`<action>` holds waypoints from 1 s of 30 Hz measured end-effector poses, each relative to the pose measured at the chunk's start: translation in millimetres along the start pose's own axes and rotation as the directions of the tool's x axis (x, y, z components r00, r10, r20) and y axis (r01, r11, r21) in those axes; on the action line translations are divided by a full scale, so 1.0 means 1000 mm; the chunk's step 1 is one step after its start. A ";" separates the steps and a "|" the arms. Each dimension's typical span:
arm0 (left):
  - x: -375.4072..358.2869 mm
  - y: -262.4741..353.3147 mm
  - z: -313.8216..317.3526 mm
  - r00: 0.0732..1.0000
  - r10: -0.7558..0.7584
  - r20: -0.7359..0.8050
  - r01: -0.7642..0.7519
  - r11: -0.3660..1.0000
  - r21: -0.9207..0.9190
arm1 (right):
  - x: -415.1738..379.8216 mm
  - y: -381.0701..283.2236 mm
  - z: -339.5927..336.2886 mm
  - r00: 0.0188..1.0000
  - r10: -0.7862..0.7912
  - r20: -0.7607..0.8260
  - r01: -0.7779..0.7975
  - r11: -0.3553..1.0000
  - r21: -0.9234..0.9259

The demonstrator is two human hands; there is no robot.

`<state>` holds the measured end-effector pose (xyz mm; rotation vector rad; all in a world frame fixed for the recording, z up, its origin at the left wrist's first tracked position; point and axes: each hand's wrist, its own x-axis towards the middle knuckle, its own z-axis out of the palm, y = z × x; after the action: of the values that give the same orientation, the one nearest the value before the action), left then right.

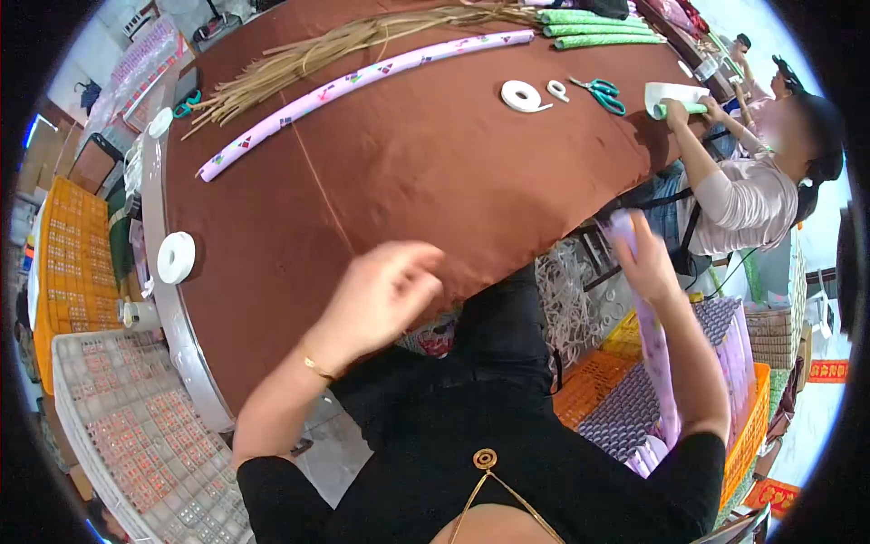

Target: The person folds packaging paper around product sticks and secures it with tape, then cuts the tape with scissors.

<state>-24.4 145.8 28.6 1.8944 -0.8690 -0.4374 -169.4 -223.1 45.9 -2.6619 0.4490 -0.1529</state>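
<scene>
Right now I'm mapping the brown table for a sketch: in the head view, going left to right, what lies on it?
White tape roll at the edge → long lilac wrapped stick → flat tape roll → teal scissors → co-worker's hand.

A brown cloth-covered worktop (pixel 426 172) carries a long lilac patterned tube (pixel 362 83), a bundle of straw-coloured strips (pixel 335 45) and green wrapped rolls (pixel 598 29). White tape rolls (pixel 523 95) and teal scissors (pixel 600 92) lie nearby; another tape roll (pixel 176 257) sits near its edge.
</scene>
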 end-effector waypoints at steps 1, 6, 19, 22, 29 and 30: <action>-0.001 0.010 0.017 0.994 -0.029 0.110 0.040 0.994 -0.103 | 0.029 -0.043 -0.004 0.986 -0.161 -0.052 0.166 0.982 0.094; 0.014 0.044 0.096 0.989 -0.058 0.138 0.124 0.833 -0.539 | 0.097 -0.261 0.010 0.850 -0.522 -0.068 0.525 0.851 0.020; -0.042 -0.063 0.073 0.889 -0.353 -0.292 0.037 0.691 -0.722 | 0.016 -0.403 0.203 0.277 -0.953 -0.127 0.958 0.283 -0.038; -0.073 -0.065 0.075 0.936 -0.230 -0.265 -0.161 0.389 -0.907 | 0.005 -0.381 0.229 0.264 -0.958 -0.112 0.964 0.266 0.002; -0.104 -0.016 0.034 0.975 -0.222 -0.013 0.221 0.974 -0.044 | 0.006 -0.325 0.217 0.283 -0.942 0.181 0.895 0.327 0.302; -0.106 -0.016 0.031 0.960 -0.270 0.073 0.261 0.958 0.115 | 0.012 -0.315 0.206 0.334 -0.928 0.163 0.877 0.369 0.307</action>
<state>-109.6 208.1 -6.5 2.1125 -0.7058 -0.6536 -31.0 123.8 -1.6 -2.3459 -1.1995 -0.0773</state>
